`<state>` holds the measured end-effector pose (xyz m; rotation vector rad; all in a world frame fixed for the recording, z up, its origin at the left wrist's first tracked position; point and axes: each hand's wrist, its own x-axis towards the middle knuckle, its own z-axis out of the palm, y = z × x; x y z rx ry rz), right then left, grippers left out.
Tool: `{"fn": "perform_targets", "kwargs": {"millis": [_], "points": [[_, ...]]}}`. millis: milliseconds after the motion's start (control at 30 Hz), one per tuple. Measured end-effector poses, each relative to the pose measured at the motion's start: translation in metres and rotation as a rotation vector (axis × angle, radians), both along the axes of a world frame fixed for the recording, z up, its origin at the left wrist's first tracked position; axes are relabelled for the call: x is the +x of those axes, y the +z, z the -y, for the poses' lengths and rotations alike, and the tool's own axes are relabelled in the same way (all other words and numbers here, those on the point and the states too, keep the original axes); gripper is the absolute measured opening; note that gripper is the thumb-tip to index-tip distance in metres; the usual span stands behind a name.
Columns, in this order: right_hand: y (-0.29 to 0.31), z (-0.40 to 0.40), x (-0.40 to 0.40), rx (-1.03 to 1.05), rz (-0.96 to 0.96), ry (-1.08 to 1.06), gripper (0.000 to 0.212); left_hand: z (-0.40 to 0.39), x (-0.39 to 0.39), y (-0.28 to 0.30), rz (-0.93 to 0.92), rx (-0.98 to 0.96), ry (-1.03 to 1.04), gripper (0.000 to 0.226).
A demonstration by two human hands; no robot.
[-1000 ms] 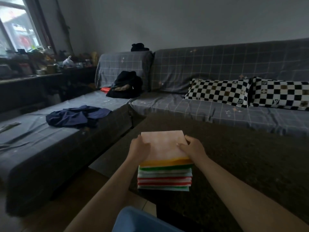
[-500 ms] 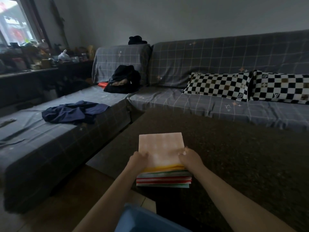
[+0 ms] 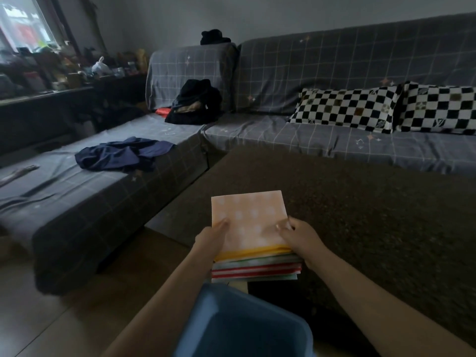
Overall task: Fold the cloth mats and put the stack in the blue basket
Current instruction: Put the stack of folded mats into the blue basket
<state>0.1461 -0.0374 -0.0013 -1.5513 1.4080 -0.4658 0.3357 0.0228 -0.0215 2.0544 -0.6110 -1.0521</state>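
1. Over the last second the stack of folded mats [image 3: 253, 243] has come back toward the person and the blue basket [image 3: 247, 328], which showed only as a sliver before, now fills the bottom of the view just under the hands.
2. The stack is held from both sides: the left hand [image 3: 210, 239] grips its left edge with the thumb lying on the peach dotted top mat, and the right hand [image 3: 300, 240] grips the right edge, fingers curled over the top. Clamping from two sides looks meant to keep the layers from sliding apart.
3. Below the grip, the yellow, green, white and red edges fan out a little at the near side, so the pile is squeezed, not perfectly squared.
4. The stack's near edge hangs past the corner of the dark brown table [image 3: 360, 215], right above the basket's far rim; whether its far part still rests on the table I cannot tell.
5. Beyond the grip stands a grey checked sofa [image 3: 296, 135] with checkered pillows [image 3: 345, 109], a dark blue garment [image 3: 121, 154] and a black bag [image 3: 195, 104].
6. Folding looks finished; lowering the pile into the basket seems to be what remains.
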Motion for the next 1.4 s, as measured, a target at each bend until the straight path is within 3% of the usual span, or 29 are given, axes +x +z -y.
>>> {"fn": "perform_targets", "kwargs": {"millis": [133,333,533,767,967,1067,1200,1400], "points": [[-0.007,-0.029,-0.002,-0.073,0.017,0.031,0.033,-0.032,0.006,-0.011,-0.027,0.024,0.035,0.085],[-0.01,-0.065,-0.001,-0.114,-0.01,0.051,0.034,-0.077,-0.007,0.001,-0.137,-0.077,-0.004,0.047],[-0.022,-0.101,0.004,-0.006,-0.077,-0.017,0.066,-0.123,0.003,-0.006,-0.139,-0.048,-0.018,0.046],[-0.05,-0.141,0.013,0.078,0.142,-0.085,0.075,-0.154,0.017,-0.012,-0.089,0.027,-0.116,0.037],[-0.093,-0.163,0.013,0.125,0.22,-0.137,0.073,-0.148,0.017,-0.03,0.018,0.16,-0.192,0.051],[-0.108,-0.161,0.013,0.14,0.215,-0.188,0.07,-0.142,0.013,-0.042,-0.077,0.098,-0.256,0.053],[-0.12,-0.156,0.011,0.173,0.233,-0.265,0.06,-0.128,0.006,-0.052,-0.004,0.084,-0.345,0.051],[-0.138,-0.154,0.009,0.155,0.163,-0.297,0.064,-0.107,0.006,-0.072,0.15,0.107,-0.427,0.059]]}}
